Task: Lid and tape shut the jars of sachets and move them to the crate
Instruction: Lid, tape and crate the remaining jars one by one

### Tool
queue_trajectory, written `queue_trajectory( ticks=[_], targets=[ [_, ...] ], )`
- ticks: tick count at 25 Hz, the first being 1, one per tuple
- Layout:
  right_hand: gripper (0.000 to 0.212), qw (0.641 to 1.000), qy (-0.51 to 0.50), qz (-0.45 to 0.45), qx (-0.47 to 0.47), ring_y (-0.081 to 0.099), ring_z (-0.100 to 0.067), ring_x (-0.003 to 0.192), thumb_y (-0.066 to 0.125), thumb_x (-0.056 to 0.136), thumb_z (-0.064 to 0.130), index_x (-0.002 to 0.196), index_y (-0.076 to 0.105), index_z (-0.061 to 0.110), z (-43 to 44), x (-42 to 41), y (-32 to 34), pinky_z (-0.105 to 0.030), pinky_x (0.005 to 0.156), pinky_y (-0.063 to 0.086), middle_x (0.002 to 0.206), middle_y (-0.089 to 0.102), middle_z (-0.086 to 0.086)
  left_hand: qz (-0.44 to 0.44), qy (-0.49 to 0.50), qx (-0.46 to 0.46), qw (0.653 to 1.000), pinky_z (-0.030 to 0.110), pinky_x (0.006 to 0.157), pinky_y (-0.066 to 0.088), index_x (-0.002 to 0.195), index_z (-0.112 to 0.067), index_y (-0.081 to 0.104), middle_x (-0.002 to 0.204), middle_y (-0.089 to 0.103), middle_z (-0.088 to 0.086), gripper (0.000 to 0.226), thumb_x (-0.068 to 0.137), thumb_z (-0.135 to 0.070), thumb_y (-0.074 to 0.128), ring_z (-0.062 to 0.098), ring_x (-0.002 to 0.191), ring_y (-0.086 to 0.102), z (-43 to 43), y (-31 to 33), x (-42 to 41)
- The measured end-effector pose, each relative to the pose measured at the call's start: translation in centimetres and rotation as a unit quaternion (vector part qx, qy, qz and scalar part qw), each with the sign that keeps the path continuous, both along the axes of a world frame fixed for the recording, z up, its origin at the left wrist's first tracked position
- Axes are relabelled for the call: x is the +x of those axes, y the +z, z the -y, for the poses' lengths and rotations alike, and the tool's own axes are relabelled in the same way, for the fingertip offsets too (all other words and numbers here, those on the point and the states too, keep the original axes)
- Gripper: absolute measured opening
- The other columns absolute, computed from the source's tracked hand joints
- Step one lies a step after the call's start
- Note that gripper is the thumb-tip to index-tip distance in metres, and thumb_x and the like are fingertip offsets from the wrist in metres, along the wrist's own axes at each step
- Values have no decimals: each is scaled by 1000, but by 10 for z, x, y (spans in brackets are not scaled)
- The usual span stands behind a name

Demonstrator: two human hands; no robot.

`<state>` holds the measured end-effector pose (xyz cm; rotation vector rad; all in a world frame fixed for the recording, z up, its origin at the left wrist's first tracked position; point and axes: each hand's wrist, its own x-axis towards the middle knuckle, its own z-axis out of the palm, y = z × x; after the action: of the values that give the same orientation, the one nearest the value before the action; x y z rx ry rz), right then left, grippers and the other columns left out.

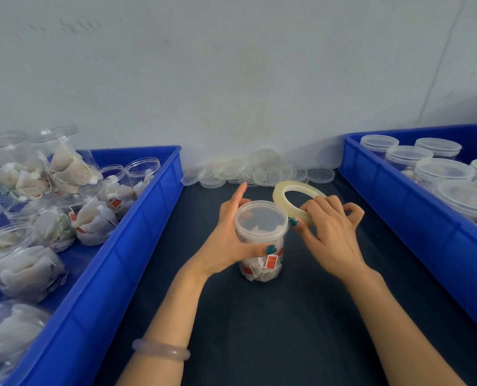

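Closest in: pale bracelet (160, 349) on the left wrist, above the dark bench (259, 344). Farther out, left hand (226, 246) curled round the jar (262, 257), thumb across the front wall, forefinger lifted free. Jar between the two hands, upright on the bench, long axis vertical, lid (261, 218) on top and facing up, sachets (259, 270) packed inside. Right hand (332, 232) pinching the tape roll (295, 195), fingers hooked over its near edge, thumb tip reaching toward the lid rim; roll tilted, just beyond that hand and beside the lid. Cannot tell whether a strip already reaches the jar. Probably light, thin-walled, smooth and a little slippery, likely to flex under a hard squeeze; best gripped round the wall below the lid, leaving the seam bare for tape. Outboard of the right hand, crate (399, 207) with lidded jars.
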<state>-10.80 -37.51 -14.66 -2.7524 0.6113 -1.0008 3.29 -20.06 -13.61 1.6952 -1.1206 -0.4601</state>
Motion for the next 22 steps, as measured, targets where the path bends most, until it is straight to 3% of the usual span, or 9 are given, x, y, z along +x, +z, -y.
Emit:
queue_trajectory(
  ticks=[2, 5, 8, 10, 13, 18, 22],
  targets=[
    [13, 1000, -12, 1, -3, 46, -16, 105, 59, 95, 35, 99, 59, 23, -1, 0, 0, -38, 90, 18, 104, 56, 6, 45, 61, -17, 997, 15, 97, 40, 152, -49, 5, 129, 38, -15, 137, 46, -60, 91, -10, 120, 43, 4, -2, -8],
    [9, 1000, -3, -2, -18, 48, -15, 100, 59, 95, 32, 98, 58, 23, -1, -3, 2, -35, 88, 17, 99, 54, 9, 76, 104, -47, 991, 6, 86, 43, 147, -50, 14, 118, 51, -20, 131, 40, -69, 87, -9, 112, 52, 7, -2, -10],
    [4, 998, 58, -16, -32, 54, -16, 92, 54, 99, 25, 96, 56, 23, 6, -8, 5, -34, 98, 20, 96, 55, 10, 54, 92, -57, 993, 10, 88, 48, 149, -46, 19, 117, 59, -19, 123, 50, -53, 92, -6, 111, 58, 2, -3, 2],
    [18, 996, 75, -20, -40, 54, -15, 86, 44, 101, 36, 94, 55, 24, 11, -13, 6, -34, 101, 22, 95, 54, 12, 33, 77, -57, 995, 13, 92, 50, 151, -44, 21, 120, 60, -18, 123, 51, -47, 93, -5, 113, 60, -2, -2, 9],
    [38, 997, 49, -10, -61, 49, -10, 86, 33, 97, 53, 90, 58, 25, 12, -16, 9, -30, 89, 18, 92, 52, 12, 11, 62, -51, 997, 20, 97, 51, 152, -38, 26, 124, 62, -14, 119, 53, -39, 92, -1, 117, 60, -6, 1, 13],
    [42, 997, -14, 12, -71, 42, -10, 84, 36, 90, 60, 81, 55, 24, 11, -17, 13, -31, 81, 14, 88, 47, 10, -14, 22, -39, 999, 26, 101, 51, 145, -31, 41, 128, 64, -8, 104, 56, -26, 95, 8, 121, 60, -12, 4, 16],
    [45, 998, 19, -15, -58, 40, -11, 87, 27, 93, 60, 89, 51, 23, 3, -8, 6, -34, 81, 17, 92, 43, 9, -40, -41, -17, 998, 32, 106, 48, 139, -25, 49, 133, 63, -9, 84, 65, -13, 88, 11, 127, 57, -17, 5, 18]
  ],
)
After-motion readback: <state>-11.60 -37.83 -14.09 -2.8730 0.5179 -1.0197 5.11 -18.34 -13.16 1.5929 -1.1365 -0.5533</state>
